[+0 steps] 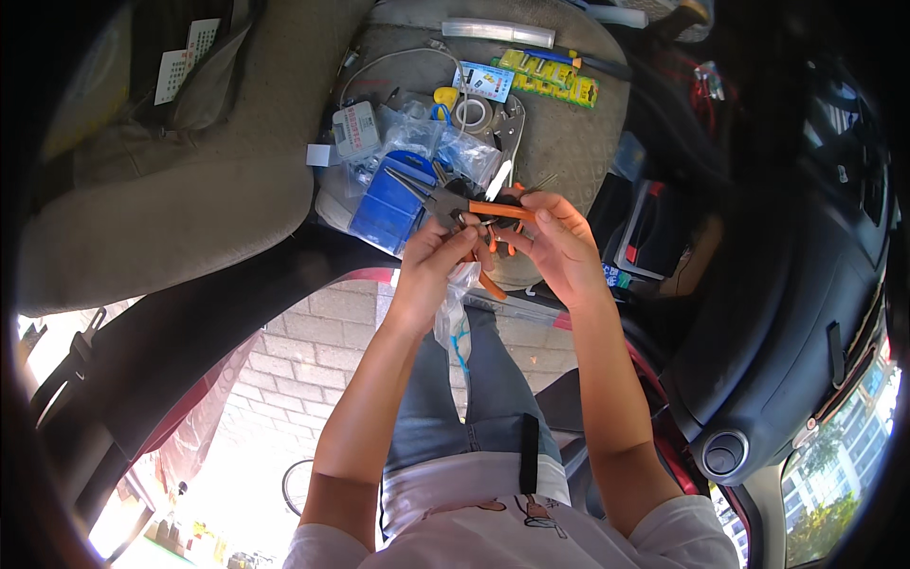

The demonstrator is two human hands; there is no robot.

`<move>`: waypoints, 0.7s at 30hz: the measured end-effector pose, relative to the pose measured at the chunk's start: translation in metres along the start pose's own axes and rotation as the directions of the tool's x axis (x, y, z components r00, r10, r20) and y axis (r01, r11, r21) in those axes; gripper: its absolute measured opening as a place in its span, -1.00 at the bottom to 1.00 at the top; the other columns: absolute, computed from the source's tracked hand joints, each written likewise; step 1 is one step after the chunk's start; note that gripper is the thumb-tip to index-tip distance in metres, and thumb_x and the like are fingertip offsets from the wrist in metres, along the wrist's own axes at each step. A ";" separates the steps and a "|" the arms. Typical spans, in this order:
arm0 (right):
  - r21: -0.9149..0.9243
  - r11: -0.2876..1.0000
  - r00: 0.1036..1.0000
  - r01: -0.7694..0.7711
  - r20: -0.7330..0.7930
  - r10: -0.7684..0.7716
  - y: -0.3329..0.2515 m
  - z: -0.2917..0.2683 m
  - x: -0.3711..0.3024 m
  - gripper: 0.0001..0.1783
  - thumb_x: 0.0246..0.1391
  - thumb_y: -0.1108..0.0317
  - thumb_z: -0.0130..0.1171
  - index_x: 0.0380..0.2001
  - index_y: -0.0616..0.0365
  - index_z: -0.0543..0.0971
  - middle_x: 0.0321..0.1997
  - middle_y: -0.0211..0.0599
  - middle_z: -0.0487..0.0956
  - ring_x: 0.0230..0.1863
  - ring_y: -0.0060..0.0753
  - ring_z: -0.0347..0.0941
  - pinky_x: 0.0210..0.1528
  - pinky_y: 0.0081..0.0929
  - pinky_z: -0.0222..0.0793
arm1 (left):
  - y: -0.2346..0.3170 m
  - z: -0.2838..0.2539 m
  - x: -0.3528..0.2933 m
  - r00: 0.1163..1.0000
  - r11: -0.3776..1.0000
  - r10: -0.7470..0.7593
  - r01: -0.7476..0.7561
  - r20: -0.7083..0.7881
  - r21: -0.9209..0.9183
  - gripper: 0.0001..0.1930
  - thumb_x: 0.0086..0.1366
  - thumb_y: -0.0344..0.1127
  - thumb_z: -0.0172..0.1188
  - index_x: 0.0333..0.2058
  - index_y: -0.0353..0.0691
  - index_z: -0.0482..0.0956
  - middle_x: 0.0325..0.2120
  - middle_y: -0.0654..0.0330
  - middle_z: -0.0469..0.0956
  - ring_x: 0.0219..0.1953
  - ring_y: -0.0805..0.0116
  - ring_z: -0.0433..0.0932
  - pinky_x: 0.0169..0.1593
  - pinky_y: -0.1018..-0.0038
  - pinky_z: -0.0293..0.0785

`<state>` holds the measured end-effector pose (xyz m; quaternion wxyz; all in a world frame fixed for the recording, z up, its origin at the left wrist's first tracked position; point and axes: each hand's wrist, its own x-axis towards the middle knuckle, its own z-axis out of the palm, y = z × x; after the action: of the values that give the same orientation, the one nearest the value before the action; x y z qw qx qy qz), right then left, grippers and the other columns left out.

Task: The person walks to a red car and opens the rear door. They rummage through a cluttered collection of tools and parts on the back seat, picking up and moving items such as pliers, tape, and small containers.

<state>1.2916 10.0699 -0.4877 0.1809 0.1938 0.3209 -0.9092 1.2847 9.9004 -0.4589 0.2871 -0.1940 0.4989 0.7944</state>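
Observation:
In front of me, over a car seat, I hold long-nosed pliers (pixel 502 211) with orange handles, their jaws pointing up and left. My left hand (pixel 428 261) is closed near the pliers' joint, thumb pressed against the fingers. The fingers of my right hand (pixel 566 248) are bent around the upper orange handle near its end. Below my left fingers hangs a clear plastic bag (pixel 453 302) with a blue strand in or on it. Another orange-handled tool and dark parts lie behind my hands, partly hidden.
On the seat (pixel 569 123) lie a blue plastic case (pixel 387 211), locking pliers (pixel 510 133), a tape roll (pixel 473 115), clear bags (pixel 414 125), a white box (pixel 356 130) and yellow battery packs (pixel 559 83). The dashboard (pixel 758 313) is at right, paving (pixel 313 332) below.

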 end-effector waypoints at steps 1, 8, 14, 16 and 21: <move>-0.034 0.999 1.000 0.014 -0.001 -0.014 -0.001 -0.003 -0.002 -0.85 0.06 0.42 0.03 -0.27 0.18 0.48 -0.02 -0.18 0.41 0.00 -0.36 0.35 -0.02 -0.32 0.35 | -0.001 0.001 0.001 1.000 1.000 -0.003 0.003 -0.012 0.011 -0.88 0.24 -0.38 -0.06 -0.29 -0.28 0.37 -0.64 0.15 0.42 -0.62 0.51 0.36 -0.56 0.65 0.23; -0.574 0.819 0.997 0.031 -0.043 -0.068 0.015 0.003 -0.018 -0.75 0.03 0.45 0.08 -0.19 0.29 0.45 -0.22 -0.33 0.46 -0.24 -0.57 0.40 -0.21 -0.63 0.32 | -0.020 -0.005 -0.014 0.988 0.981 0.144 -0.135 -0.061 0.140 -0.90 0.24 -0.43 -0.05 -0.29 -0.32 0.36 -0.55 0.15 0.48 -0.48 0.50 0.45 -0.43 0.63 0.36; -0.824 0.563 0.992 0.069 -0.005 -0.128 0.039 0.014 -0.048 -0.79 0.03 0.46 0.07 -0.24 0.31 0.46 -0.40 -0.29 0.48 -0.37 -0.58 0.43 -0.35 -0.65 0.31 | -0.038 -0.024 -0.048 0.971 0.962 0.163 -0.116 -0.175 0.248 -0.87 0.22 -0.45 0.01 -0.27 -0.35 0.38 -0.48 0.19 0.52 -0.44 0.55 0.48 -0.44 0.65 0.39; -0.804 0.590 0.994 0.074 0.011 -0.109 0.044 0.015 -0.051 -0.80 0.03 0.46 0.06 -0.25 0.32 0.46 -0.44 -0.29 0.48 -0.39 -0.57 0.44 -0.35 -0.64 0.32 | -0.035 -0.028 -0.046 0.961 0.948 0.210 -0.155 -0.179 0.278 -0.84 0.18 -0.47 0.06 -0.26 -0.36 0.40 -0.46 0.21 0.53 -0.50 0.62 0.44 -0.49 0.69 0.30; -0.608 0.783 0.963 0.131 -0.109 -0.246 0.034 0.001 -0.039 -0.80 0.11 0.39 -0.01 -0.33 0.34 0.48 -0.48 -0.26 0.51 -0.50 -0.53 0.42 -0.39 -0.60 0.37 | -0.019 -0.048 -0.001 0.915 0.889 0.369 -0.295 -0.165 0.349 -0.85 0.15 -0.47 0.10 -0.28 -0.31 0.40 -0.37 0.15 0.56 -0.46 0.66 0.44 -0.48 0.74 0.29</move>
<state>1.3401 10.0527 -0.4860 0.1103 0.1765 0.6229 -0.7541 1.2986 9.8636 -0.4919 0.1146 -0.1462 0.6751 0.7140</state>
